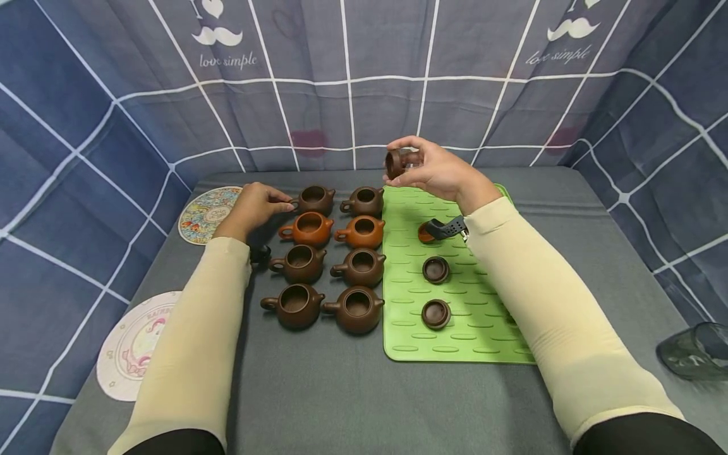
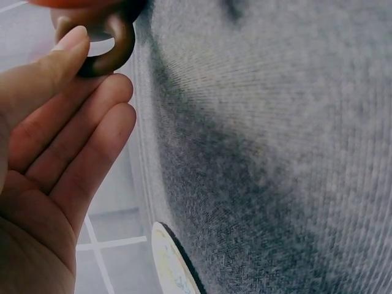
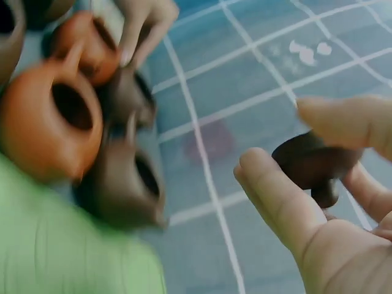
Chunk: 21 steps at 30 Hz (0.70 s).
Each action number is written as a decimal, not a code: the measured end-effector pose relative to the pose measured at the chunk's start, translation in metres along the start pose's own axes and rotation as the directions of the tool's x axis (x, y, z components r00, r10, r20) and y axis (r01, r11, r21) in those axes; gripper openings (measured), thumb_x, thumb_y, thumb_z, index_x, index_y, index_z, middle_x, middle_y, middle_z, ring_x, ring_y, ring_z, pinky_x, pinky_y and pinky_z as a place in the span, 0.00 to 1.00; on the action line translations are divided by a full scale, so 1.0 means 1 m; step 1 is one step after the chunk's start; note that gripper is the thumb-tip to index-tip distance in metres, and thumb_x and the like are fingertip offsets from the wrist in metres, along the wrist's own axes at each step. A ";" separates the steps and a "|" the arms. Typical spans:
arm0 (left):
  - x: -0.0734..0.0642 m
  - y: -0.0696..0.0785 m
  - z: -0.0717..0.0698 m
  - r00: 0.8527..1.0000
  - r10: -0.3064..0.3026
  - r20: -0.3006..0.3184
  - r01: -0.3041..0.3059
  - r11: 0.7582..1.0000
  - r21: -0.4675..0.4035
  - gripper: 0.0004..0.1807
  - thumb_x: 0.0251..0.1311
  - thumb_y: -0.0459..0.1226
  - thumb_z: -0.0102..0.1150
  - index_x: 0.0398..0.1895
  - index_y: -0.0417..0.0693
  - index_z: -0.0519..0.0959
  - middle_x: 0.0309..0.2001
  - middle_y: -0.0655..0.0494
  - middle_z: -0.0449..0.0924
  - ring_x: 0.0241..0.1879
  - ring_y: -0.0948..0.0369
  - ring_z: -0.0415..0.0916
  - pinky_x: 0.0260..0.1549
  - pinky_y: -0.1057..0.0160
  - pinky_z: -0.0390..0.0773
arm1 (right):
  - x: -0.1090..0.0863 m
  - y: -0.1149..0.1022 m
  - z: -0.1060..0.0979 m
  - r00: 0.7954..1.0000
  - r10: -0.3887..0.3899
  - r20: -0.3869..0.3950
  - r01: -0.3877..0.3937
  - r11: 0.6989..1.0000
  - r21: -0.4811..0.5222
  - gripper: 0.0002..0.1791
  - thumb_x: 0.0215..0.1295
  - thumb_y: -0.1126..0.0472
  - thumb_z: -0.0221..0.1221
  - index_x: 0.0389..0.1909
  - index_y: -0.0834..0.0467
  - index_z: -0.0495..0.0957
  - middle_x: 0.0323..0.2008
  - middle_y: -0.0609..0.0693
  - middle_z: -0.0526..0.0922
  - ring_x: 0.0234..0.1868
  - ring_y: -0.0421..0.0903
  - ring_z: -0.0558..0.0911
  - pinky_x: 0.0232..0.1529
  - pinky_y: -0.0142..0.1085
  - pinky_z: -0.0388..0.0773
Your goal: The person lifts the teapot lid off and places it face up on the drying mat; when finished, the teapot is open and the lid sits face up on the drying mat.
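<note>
My left hand point(image 1: 250, 205) is at the far left teapot point(image 1: 315, 198), a dark brown one without its lid. Thumb and fingers pinch its handle point(image 2: 116, 52) in the left wrist view. Raised over the far end of the green mat point(image 1: 406, 344), my right hand point(image 1: 438, 169) holds a dark brown teapot lid point(image 1: 394, 164) between thumb and fingers. The lid is tipped on its side, and its knob point(image 3: 324, 193) shows in the right wrist view. Beside the held teapot stands another brown teapot point(image 1: 364, 201), also lidless.
Nearer stand two orange teapots point(image 1: 311, 229) and several brown teapots point(image 1: 358, 309) in two columns, all lidless. On the mat lie an orange lid point(image 1: 425, 232), partly covered by the watch strap, and two brown lids point(image 1: 436, 270). Round coasters point(image 1: 136, 347) lie left; a glass point(image 1: 695, 351) stands right.
</note>
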<state>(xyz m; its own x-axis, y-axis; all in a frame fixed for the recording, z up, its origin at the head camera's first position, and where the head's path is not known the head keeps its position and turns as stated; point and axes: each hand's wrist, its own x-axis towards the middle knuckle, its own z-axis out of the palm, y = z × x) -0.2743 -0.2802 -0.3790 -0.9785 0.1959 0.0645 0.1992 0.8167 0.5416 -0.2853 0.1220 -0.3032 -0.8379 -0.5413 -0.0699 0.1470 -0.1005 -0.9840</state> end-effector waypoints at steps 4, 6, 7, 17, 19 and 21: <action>0.000 0.001 -0.001 1.000 -0.014 0.005 0.014 1.000 0.002 0.13 0.69 0.39 0.72 0.51 0.39 0.90 0.48 0.40 0.88 0.53 0.44 0.81 0.53 0.42 0.77 | -0.005 0.009 -0.020 0.993 0.056 -0.102 -0.065 0.994 -0.086 0.37 0.61 0.90 0.58 0.67 0.67 0.59 0.60 0.68 0.65 0.59 0.69 0.79 0.59 0.48 0.79; 0.000 0.001 -0.001 1.000 -0.018 0.007 0.018 1.000 0.001 0.14 0.70 0.39 0.71 0.51 0.39 0.90 0.48 0.40 0.88 0.53 0.44 0.81 0.53 0.42 0.77 | -0.007 0.015 -0.029 0.986 0.084 -0.141 -0.100 0.989 -0.108 0.35 0.62 0.90 0.58 0.66 0.66 0.59 0.60 0.68 0.66 0.58 0.68 0.80 0.60 0.51 0.78; -0.001 0.000 -0.001 1.000 -0.021 0.008 0.021 1.000 -0.001 0.14 0.70 0.39 0.71 0.51 0.40 0.90 0.48 0.40 0.88 0.53 0.44 0.81 0.53 0.42 0.77 | -0.007 0.018 -0.033 0.983 0.099 -0.152 -0.117 0.986 -0.117 0.35 0.63 0.89 0.58 0.66 0.65 0.59 0.60 0.69 0.66 0.58 0.69 0.80 0.61 0.53 0.77; 0.000 -0.001 0.000 1.000 -0.018 0.015 0.018 1.000 -0.004 0.14 0.70 0.39 0.71 0.52 0.39 0.90 0.49 0.40 0.87 0.52 0.44 0.81 0.53 0.41 0.77 | -0.015 0.043 -0.059 0.961 0.128 -0.245 -0.223 0.881 -0.416 0.33 0.62 0.80 0.67 0.66 0.65 0.68 0.56 0.62 0.74 0.51 0.53 0.76 0.56 0.45 0.79; 0.000 -0.001 0.000 1.000 -0.017 0.013 0.017 1.000 -0.004 0.14 0.70 0.39 0.71 0.51 0.39 0.90 0.49 0.40 0.88 0.52 0.44 0.81 0.53 0.41 0.77 | -0.015 0.045 -0.059 0.959 0.125 -0.255 -0.226 0.877 -0.424 0.32 0.60 0.82 0.68 0.63 0.66 0.69 0.54 0.62 0.75 0.49 0.53 0.76 0.50 0.40 0.79; 0.000 -0.001 0.000 1.000 -0.010 0.008 0.010 1.000 0.000 0.14 0.70 0.38 0.71 0.51 0.39 0.90 0.48 0.40 0.88 0.52 0.44 0.81 0.53 0.41 0.77 | -0.014 0.047 -0.059 0.956 0.125 -0.264 -0.234 0.870 -0.434 0.32 0.58 0.83 0.68 0.62 0.66 0.69 0.52 0.62 0.76 0.48 0.53 0.77 0.47 0.37 0.79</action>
<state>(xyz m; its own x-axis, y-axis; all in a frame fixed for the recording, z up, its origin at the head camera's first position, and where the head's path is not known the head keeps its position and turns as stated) -0.2744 -0.2811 -0.3793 -0.9801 0.1916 0.0526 0.1891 0.8188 0.5420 -0.2971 0.1741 -0.3583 -0.9219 -0.3094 -0.2333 0.0959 0.4012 -0.9110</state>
